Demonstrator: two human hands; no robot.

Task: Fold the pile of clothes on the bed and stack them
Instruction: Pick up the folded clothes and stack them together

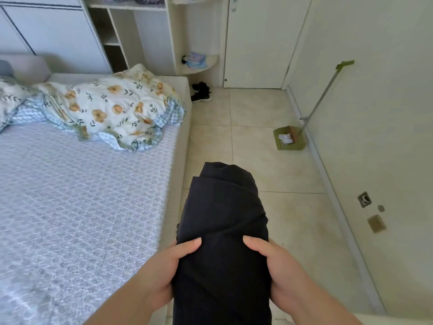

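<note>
So both hands are on one dark garment (222,231), a black bundle already doubled over, held out over the floor just right of the bed (82,195). Left hand (164,270) clamps its left edge with the thumb on top, right hand (274,263) does the same on the other side, fingers tucked underneath. No clothes pile in view, only a floral duvet (105,106) far beyond the left hand. My take: keep both grips level so the layers don't slide, swing it left onto the mattress, lay it flat, then smooth before letting go. Loose fabric like this will probably unroll if one side drops first.
</note>
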